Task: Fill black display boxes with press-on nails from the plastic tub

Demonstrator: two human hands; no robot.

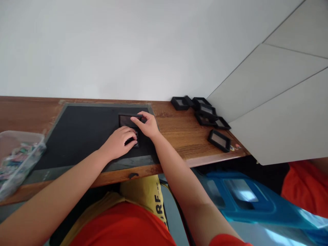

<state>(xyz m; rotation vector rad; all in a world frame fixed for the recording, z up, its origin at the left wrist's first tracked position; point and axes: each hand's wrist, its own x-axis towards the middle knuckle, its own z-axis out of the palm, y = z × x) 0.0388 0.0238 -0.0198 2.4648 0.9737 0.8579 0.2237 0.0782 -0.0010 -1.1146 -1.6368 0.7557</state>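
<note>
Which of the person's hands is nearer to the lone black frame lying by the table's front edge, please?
The right hand, on the mat's right side, is nearer the lone black frame. The left hand lies farther left, beyond it.

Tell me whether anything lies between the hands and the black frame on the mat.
Nothing visible does. The left hand and right hand both already touch the black frame on the dark mat.

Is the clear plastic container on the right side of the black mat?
No, the clear plastic container sits at the left end of the wooden table, left of the black mat.
</note>
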